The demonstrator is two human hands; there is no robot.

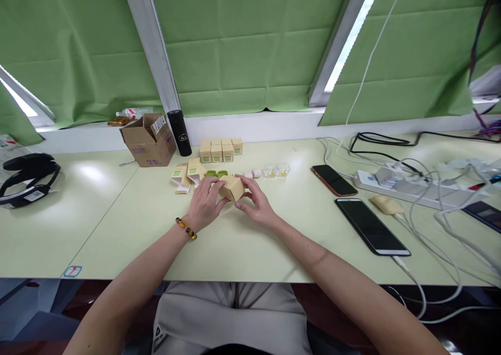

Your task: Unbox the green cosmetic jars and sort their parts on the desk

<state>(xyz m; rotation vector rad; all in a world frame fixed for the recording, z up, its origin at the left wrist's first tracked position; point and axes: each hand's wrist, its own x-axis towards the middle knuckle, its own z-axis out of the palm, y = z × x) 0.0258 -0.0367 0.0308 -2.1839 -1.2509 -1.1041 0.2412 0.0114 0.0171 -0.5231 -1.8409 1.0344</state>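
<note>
Both hands on one part. Left hand holds the left side of a small tan box, thumb low at the front, fingers over the top edge; bead bracelet on that wrist. Right hand has the right side of the same box, thumb at the lower front, fingers curled behind, grip narrow around it. Box sits between the hands, tilted, over the middle of the bench; can't tell if its underside touches the surface.

Just behind it: green pieces, partly hidden by the hand and box. Left of those, two open cartons with flaps out, side by side. Right of them, pale pink pieces, then clear cups near each other. Further back, a block of closed small boxes packed together, most with a green-edged square on the front.

Back left: brown cardboard box, flaps up, black bottle upright just beside it. Far left: black headset. Right side: two phones lying screen up, white power strip with plugs and cables near them.
</note>
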